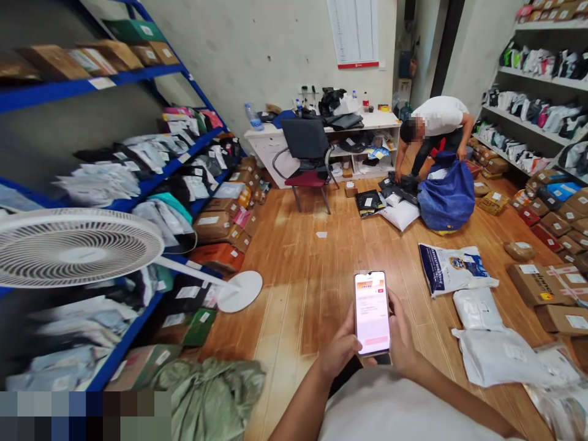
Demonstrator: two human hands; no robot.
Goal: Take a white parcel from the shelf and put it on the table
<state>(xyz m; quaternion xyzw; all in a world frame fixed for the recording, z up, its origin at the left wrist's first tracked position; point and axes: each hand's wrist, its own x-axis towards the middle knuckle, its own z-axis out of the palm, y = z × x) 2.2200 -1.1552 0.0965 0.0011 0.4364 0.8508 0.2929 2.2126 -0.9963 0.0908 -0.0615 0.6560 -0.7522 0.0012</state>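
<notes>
A smartphone [371, 315] with a lit white and pink screen is held upright in front of my body. My left hand [340, 343] grips its left side, the thumb lying by the lower left edge of the screen. Around the right edge wraps my right hand [403, 337], its fingers partly hidden behind the phone. The text on the screen is too small to read. Beyond the phone lies the wooden floor [303, 269].
Blue shelves [138, 199] with parcels stand left, behind a white fan [78, 245]. A co-worker [438, 116] bends over black parcels beside a blue sack [448, 196]. White packages [500, 355] and boxes lie right. A chair [307, 153] stands at the desk [271, 159]; a green sack [211, 392] lies lower left.
</notes>
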